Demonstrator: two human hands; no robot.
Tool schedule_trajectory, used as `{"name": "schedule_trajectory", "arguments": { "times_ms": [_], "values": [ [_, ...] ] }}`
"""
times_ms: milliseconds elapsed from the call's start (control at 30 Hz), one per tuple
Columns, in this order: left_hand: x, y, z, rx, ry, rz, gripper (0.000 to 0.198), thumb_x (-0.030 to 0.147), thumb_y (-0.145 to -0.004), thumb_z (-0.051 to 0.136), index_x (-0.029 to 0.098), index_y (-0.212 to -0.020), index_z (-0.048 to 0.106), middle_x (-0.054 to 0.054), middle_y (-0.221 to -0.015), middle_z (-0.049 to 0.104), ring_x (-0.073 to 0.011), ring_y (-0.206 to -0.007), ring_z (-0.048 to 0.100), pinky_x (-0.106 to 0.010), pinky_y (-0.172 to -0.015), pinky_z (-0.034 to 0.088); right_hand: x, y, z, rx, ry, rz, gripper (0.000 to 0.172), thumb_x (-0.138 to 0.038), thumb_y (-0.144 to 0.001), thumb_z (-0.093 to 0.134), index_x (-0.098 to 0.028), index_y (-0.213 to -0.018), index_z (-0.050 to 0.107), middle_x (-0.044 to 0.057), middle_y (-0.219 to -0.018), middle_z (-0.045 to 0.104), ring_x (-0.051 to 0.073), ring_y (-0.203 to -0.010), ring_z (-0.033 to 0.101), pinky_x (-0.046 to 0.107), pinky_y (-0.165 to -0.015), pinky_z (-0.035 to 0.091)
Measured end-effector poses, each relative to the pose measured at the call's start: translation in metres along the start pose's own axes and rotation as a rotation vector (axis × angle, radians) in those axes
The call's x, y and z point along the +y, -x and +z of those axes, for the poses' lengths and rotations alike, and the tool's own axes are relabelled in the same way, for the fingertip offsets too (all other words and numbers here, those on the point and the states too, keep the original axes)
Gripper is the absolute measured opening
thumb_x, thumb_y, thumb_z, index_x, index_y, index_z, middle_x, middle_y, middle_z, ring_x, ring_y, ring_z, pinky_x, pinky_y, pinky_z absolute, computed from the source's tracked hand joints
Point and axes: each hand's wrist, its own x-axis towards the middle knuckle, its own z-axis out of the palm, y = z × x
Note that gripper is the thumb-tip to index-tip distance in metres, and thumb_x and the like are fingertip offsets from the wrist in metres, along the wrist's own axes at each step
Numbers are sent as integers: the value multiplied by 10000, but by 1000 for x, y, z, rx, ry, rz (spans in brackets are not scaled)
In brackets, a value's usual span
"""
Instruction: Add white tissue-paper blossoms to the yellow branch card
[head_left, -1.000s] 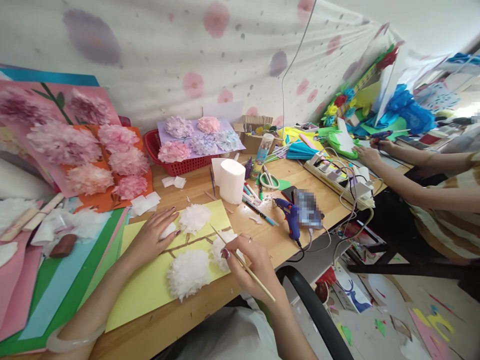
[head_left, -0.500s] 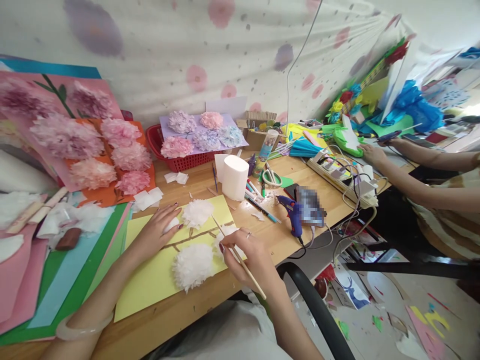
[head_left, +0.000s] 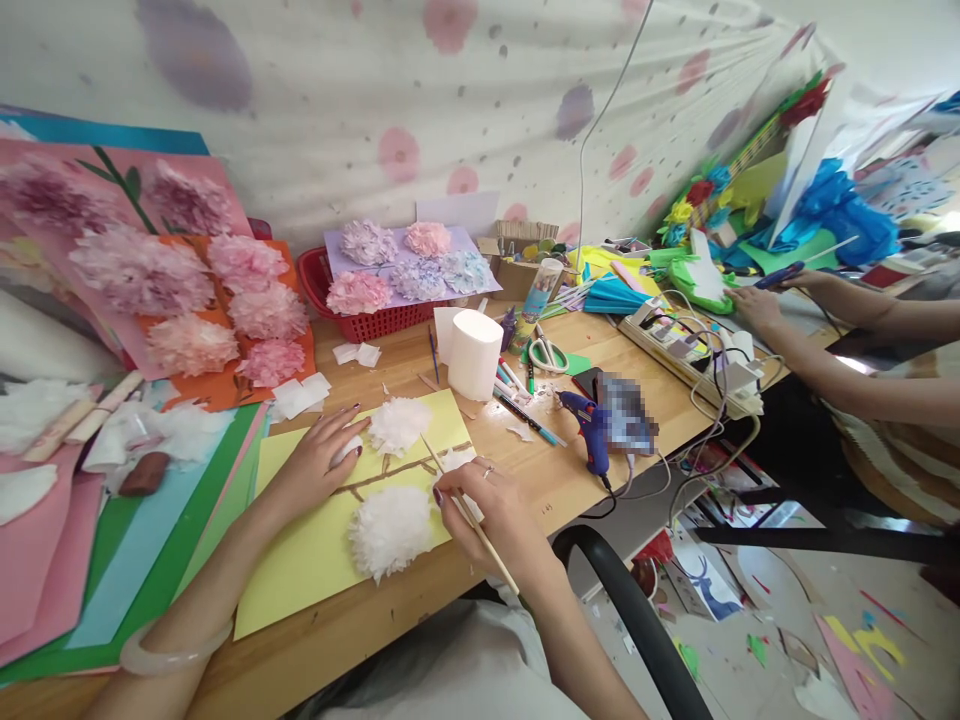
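Note:
A yellow sheet of card (head_left: 307,555) lies on the wooden table (head_left: 420,365) in front of me, with a brown branch drawn across it and three white tissue flowers on it. My left hand (head_left: 319,462) rests flat on the card, fingers spread, touching the upper white flower (head_left: 397,424). My right hand (head_left: 491,515) pinches a thin wooden stick (head_left: 469,515) and covers most of the right-hand flower. The lower white flower (head_left: 388,532) lies just left of that hand.
A white paper roll (head_left: 474,356), pens, scissors (head_left: 541,354) and a blue glue gun (head_left: 587,428) lie beyond the card. A red basket (head_left: 360,322) holds pastel flowers. Pink flower boards lean at the left. Another person's hands (head_left: 757,306) work at the right by a power strip (head_left: 686,352).
My right hand with the stick has slid a little left and closer over the right-hand flower. The view has shifted slightly. My left hand stays on the card.

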Motion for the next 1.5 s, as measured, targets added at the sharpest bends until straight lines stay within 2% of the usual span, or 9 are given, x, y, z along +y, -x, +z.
{"name": "schedule_trajectory", "arguments": {
  "times_ms": [267,433,600,833,1067,1200,1300,1400,1500],
  "values": [
    [-2,1,0,-13,-26,11,522,404,-964,320,205,-1390,549,-98,-1564,426,-299,-1433,379,-530,-1186,290,1,1,3,-13,8,12,122,-114,-882,500,-213,-894,570,42,-804,674,182,-753,593,315,-720,449],
    [-8,3,2,-23,-64,32,545,305,-954,274,184,-1419,531,-96,-1577,407,-293,-1448,363,-526,-1192,289,4,1,3,6,10,2,115,-118,-886,500,-211,-887,567,37,-787,659,177,-742,581,302,-708,440],
    [-13,4,3,-34,-109,62,597,240,-871,364,216,-1452,502,-72,-1584,399,-310,-1443,372,-526,-1185,307,5,1,3,-4,7,6,120,-115,-883,500,-210,-899,571,37,-801,661,177,-755,579,301,-718,438],
    [-10,4,1,-43,-136,75,648,228,-800,427,174,-1442,502,-106,-1588,386,-303,-1451,366,-491,-1178,326,6,3,4,-1,23,7,120,-116,-885,498,-208,-900,574,33,-788,646,171,-736,574,292,-696,434],
    [-10,2,6,1,-119,46,575,274,-855,392,156,-1394,554,-124,-1557,432,-312,-1430,394,-505,-1167,340,3,2,4,4,32,-6,120,-163,-943,470,-201,-902,577,34,-787,628,171,-744,565,292,-708,431],
    [-10,1,7,3,-114,48,560,291,-874,389,164,-1395,552,-113,-1558,434,-301,-1436,385,-489,-1175,329,-3,2,0,-103,15,45,295,-320,-1044,332,-204,-959,589,59,-881,634,192,-837,584,319,-766,450],
    [-9,1,9,20,-119,41,544,390,-910,423,184,-1397,548,-115,-1560,431,-313,-1429,392,-500,-1168,333,-4,5,-1,-162,-5,103,410,-425,-1057,247,-205,-1062,593,83,-1010,644,216,-953,596,353,-840,459],
    [-5,1,11,26,-142,19,579,499,-929,447,194,-1415,529,-127,-1579,398,-330,-1437,380,-521,-1166,327,-3,9,0,-153,-26,124,514,-530,-1040,196,-204,-1140,580,94,-1076,644,228,-983,602,368,-858,462],
    [-2,1,13,26,-165,19,555,487,-973,376,190,-1414,534,-130,-1575,404,-316,-1440,379,-514,-1171,321,-2,12,1,-104,-57,79,574,-581,-1025,175,-200,-1178,575,88,-1030,660,217,-932,616,343,-808,470]
  ]
}}
